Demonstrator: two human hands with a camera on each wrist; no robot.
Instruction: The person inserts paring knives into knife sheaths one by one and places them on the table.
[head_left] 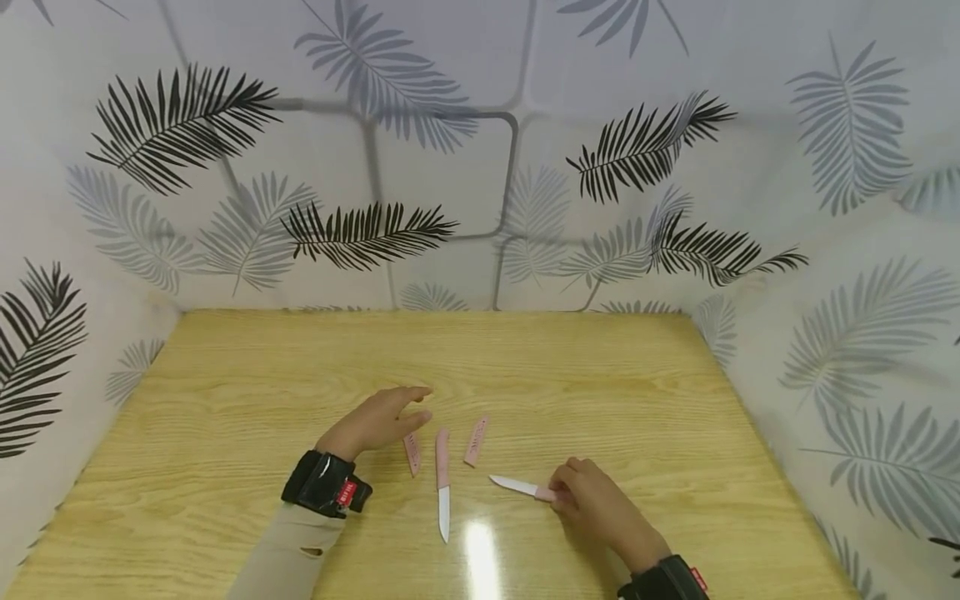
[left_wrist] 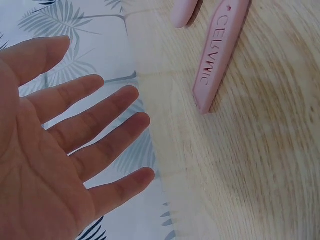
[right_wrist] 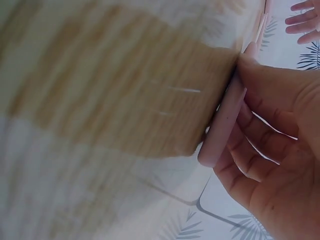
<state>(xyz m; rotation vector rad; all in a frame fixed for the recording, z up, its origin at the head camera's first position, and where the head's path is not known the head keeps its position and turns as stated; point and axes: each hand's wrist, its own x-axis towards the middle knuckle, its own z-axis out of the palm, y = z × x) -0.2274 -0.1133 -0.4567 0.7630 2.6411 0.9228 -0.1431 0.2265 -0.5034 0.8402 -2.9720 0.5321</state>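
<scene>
My right hand (head_left: 596, 504) pinches the pink handle (right_wrist: 225, 127) of a ceramic paring knife (head_left: 513, 484) between thumb and fingers, low at the table. Its white blade points left. A second paring knife (head_left: 442, 462), pink-handled too, lies in the middle with its white tip toward me. My left hand (head_left: 378, 423) hovers palm down with fingers spread, holding nothing. Beneath its thumb side lies a pink blade sheath (head_left: 412, 455), partly hidden by the hand in the head view. Another pink sheath (head_left: 476, 442) rests right of the second knife. "CERAMIC" is readable on a sheath (left_wrist: 218, 57) in the left wrist view.
The wood-grain table (head_left: 600, 375) is bounded at the back and sides by a leaf-patterned cloth (head_left: 450, 192). A bright light reflection (head_left: 482, 558) shows on the tabletop near the front. Each wrist wears a black strap (head_left: 322, 483).
</scene>
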